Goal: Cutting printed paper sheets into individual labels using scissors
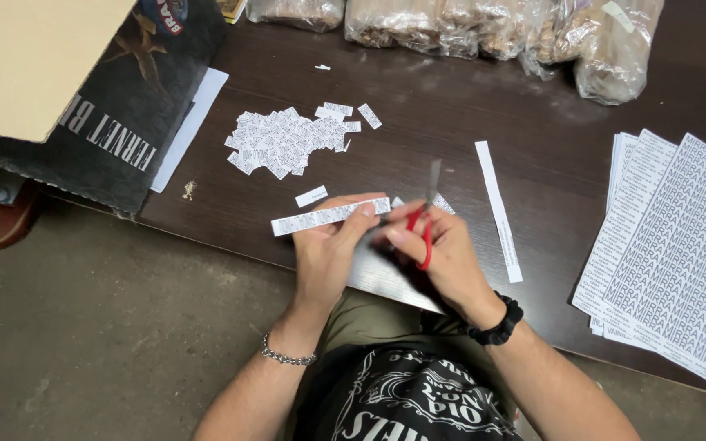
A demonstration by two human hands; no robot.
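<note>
We've got the left hand [326,245] pinching a printed paper strip [330,216] flat over the table [467,139] edge, right hand [443,253] closed around red-handled scissors [425,214] at the strip's right end, cut labels [288,139] piled beyond.

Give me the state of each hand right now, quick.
Left hand: closed on a printed paper strip, held out flat.
Right hand: closed on red-handled scissors, blades up near the strip's end.
</note>
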